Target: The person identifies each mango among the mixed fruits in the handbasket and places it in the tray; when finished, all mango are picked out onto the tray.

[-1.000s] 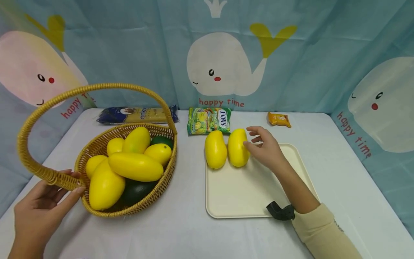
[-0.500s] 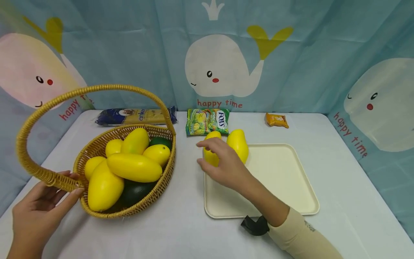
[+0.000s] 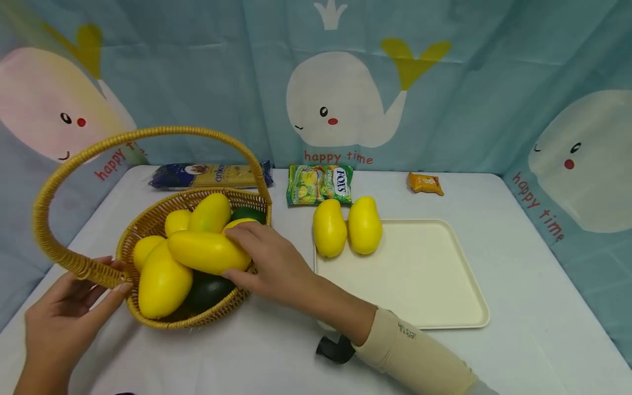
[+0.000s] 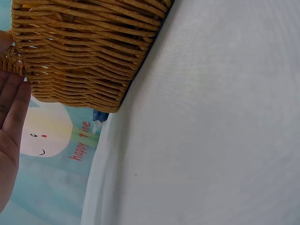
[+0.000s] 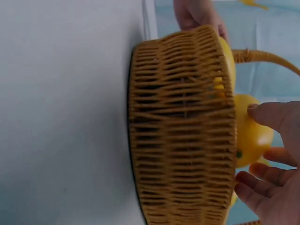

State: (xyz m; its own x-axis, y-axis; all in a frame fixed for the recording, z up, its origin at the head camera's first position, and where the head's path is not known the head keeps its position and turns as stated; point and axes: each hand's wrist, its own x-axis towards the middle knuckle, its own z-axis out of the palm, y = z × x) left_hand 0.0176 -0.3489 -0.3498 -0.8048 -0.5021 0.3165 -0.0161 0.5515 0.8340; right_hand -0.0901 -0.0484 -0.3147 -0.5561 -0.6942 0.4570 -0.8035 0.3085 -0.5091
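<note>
A woven basket [image 3: 197, 322] with a tall handle stands at the left of the head view, piled with yellow mangoes and dark green rounded fruit [image 3: 209, 293]. My left hand [image 3: 61, 323] holds the basket at the foot of its handle, thumb on the near side. At the basket's right, my right hand [image 3: 278, 266] has thumb and fingers about the end of the topmost mango [image 3: 202, 252]. In the right wrist view the thumb rests on that mango [image 5: 255, 136], with fingertips at its other side. Some fruit behind the right hand is partly hidden.
A cream tray [image 3: 405, 280] lies right of centre, with two mangoes [image 3: 329, 227] side by side at its far left corner. Behind are a pasta packet [image 3: 212, 175], a green Fox's sweets bag [image 3: 320, 185] and a small orange packet [image 3: 425, 183].
My right hand has moved left from beside the right-hand mango on the tray, across to the mango on top of the basket. The left hand keeps its hold on the basket.
</note>
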